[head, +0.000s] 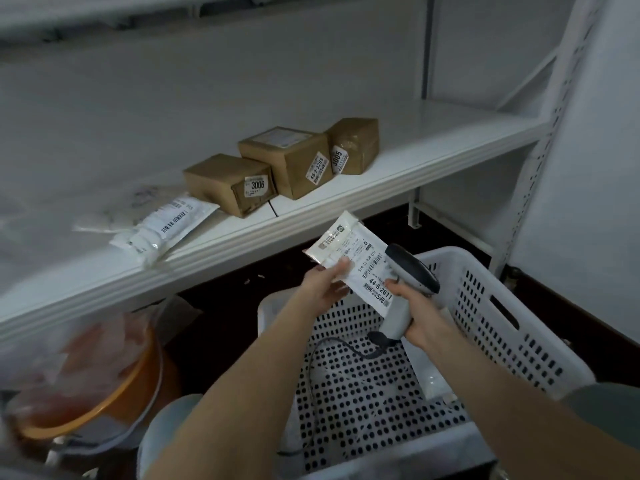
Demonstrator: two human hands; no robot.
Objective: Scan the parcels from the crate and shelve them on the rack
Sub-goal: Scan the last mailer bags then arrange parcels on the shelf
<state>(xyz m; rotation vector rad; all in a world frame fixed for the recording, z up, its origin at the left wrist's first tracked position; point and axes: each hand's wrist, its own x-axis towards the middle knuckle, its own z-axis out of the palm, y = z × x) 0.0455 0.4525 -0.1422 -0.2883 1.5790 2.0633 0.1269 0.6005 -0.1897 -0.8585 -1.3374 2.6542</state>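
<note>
My left hand (323, 284) pinches a flat white parcel (349, 252) with a barcode label, held above the white perforated crate (491, 327). My right hand (420, 315) grips a grey corded barcode scanner (405, 289), its head right beside the parcel's label. On the white rack shelf (398, 168) stand three brown cardboard boxes (289, 164) with number stickers, and a white bagged parcel (166, 225) lies to their left.
An orange basin (104, 393) with plastic bags sits under the shelf at the lower left. A pale round container (169, 431) stands beside the crate. The rack's upright post (550, 133) rises at the right. The scanner cable (332, 355) trails into the crate.
</note>
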